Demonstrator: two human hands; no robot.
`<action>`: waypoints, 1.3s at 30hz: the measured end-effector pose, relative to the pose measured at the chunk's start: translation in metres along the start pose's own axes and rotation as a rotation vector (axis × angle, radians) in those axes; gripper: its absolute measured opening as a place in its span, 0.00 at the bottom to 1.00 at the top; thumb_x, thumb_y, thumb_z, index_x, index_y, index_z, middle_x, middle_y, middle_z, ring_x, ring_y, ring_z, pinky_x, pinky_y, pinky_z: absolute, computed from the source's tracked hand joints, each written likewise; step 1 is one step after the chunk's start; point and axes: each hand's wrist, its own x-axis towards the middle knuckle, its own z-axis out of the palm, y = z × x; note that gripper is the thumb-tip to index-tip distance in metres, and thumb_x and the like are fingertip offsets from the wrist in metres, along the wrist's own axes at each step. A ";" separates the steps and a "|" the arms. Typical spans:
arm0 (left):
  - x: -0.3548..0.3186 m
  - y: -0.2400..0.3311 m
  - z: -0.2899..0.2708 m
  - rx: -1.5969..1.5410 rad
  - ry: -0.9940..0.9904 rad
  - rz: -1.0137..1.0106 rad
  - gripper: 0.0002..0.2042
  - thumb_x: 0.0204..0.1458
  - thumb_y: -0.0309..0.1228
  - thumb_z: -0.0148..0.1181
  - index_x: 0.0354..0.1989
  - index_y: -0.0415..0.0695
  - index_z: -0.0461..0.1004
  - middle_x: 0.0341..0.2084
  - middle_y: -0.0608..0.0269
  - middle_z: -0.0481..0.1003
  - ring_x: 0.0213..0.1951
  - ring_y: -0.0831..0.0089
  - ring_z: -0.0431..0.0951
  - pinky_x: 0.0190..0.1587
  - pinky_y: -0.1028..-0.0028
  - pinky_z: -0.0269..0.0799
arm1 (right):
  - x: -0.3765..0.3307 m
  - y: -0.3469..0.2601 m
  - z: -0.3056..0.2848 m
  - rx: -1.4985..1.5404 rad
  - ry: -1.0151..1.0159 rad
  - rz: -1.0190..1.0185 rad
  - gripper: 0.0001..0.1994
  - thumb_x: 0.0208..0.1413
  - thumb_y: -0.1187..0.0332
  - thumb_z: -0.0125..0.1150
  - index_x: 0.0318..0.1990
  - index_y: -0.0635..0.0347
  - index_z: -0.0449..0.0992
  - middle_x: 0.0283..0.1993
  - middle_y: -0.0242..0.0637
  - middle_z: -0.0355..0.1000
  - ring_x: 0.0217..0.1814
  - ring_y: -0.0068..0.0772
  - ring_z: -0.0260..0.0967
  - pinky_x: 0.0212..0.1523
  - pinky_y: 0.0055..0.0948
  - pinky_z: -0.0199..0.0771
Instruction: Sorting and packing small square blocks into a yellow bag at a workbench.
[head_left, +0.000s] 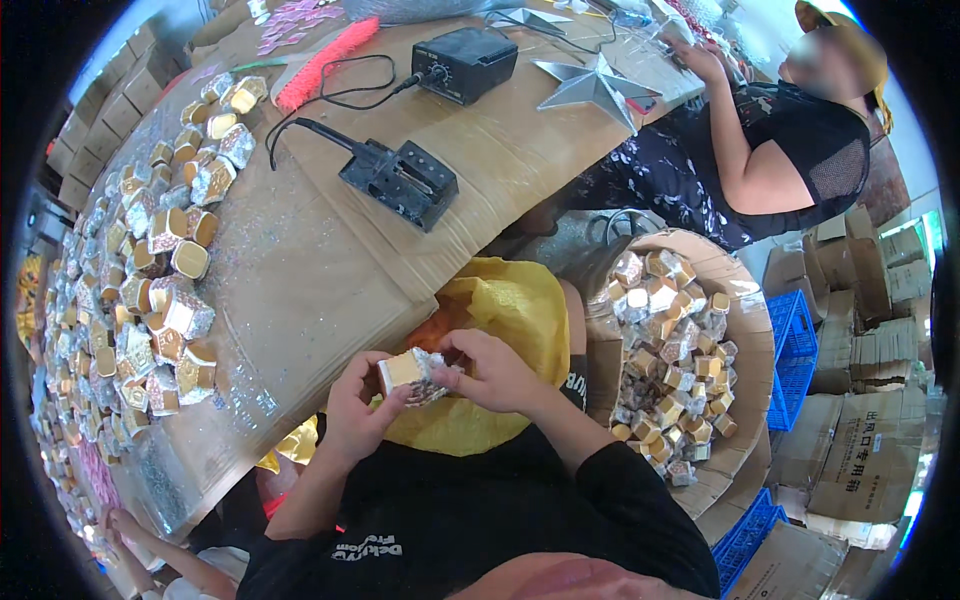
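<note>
Between my two hands, just past the table's near edge, is a small blocky ornament (405, 370) with a gold face and white, glittery sides. My left hand (362, 402) grips its left side, thumb across the lower front. On the other side, my right hand (492, 372) pinches a whitish, crinkled part at its right end; whether that is wrapping or the ornament's own coating I cannot tell. Beneath both hands a yellow sheet or bag (500, 432) covers my lap. Many similar gold-and-white ornaments (190, 258) are heaped along the left of the table.
A large cardboard bin (752, 345) at my right holds more ornaments. On the table (300, 340) are a black control box (465, 62), a corded tool stand (400, 185), a silver star (595, 90) and a pink brush (330, 62). Co-workers sit far right (770, 150) and lower left (130, 535).
</note>
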 end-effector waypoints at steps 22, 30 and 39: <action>0.012 -0.027 0.016 0.294 -0.056 -0.216 0.15 0.54 0.35 0.68 0.44 0.39 0.76 0.31 0.63 0.81 0.34 0.80 0.79 0.39 0.76 0.74 | -0.016 0.036 0.008 -0.101 -0.183 0.164 0.28 0.54 0.44 0.65 0.22 0.65 0.75 0.16 0.44 0.65 0.17 0.39 0.63 0.24 0.38 0.64; 0.011 -0.058 0.001 0.743 0.128 -0.146 0.20 0.51 0.39 0.70 0.47 0.41 0.74 0.36 0.56 0.81 0.38 0.68 0.81 0.42 0.67 0.75 | -0.034 0.041 0.016 -0.405 0.126 0.235 0.27 0.54 0.45 0.64 0.18 0.63 0.73 0.20 0.49 0.71 0.24 0.53 0.71 0.30 0.45 0.71; -0.011 -0.053 0.014 -0.303 -0.137 -0.091 0.25 0.52 0.21 0.66 0.57 0.39 0.62 0.49 0.63 0.69 0.53 0.74 0.71 0.57 0.72 0.68 | -0.035 0.025 0.006 0.137 0.110 0.230 0.18 0.63 0.57 0.61 0.49 0.65 0.72 0.29 0.32 0.70 0.29 0.21 0.68 0.29 0.27 0.68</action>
